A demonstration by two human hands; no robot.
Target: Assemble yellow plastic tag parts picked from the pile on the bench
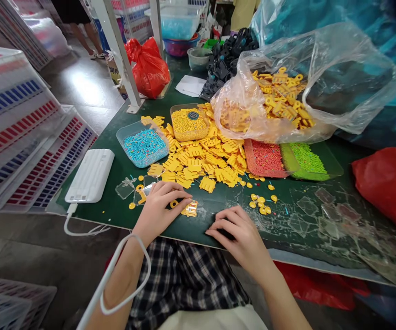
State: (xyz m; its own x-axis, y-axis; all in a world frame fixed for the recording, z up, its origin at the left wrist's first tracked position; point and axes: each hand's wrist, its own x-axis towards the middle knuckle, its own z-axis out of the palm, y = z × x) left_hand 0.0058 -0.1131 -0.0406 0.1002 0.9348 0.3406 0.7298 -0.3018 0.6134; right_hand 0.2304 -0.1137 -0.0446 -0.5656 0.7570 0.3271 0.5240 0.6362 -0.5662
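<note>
My left hand (162,204) rests at the table's near edge, its thumb and fingertips closed on the side of a small yellow slotted plastic piece (191,209). Coloured bits show inside that piece's slots. Just beyond the hand lie a yellow ring-ended part (140,193) and clear plastic plates (125,189). To the right, my right hand (241,229) hovers low over the tabletop with curled fingers, thumb and fingertips nearly together. Whatever they pinch, if anything, is hidden. A heap of similar yellow pieces (194,165) spreads in front of both hands.
Bins hold blue beads (145,147), yellow beads (186,121), red beads (265,156) and green beads (306,160). Behind them sits a clear bag (342,91) of yellow parts. A white power bank (90,176) lies left, its cable crossing my left forearm. Yellow discs (261,201) lie right.
</note>
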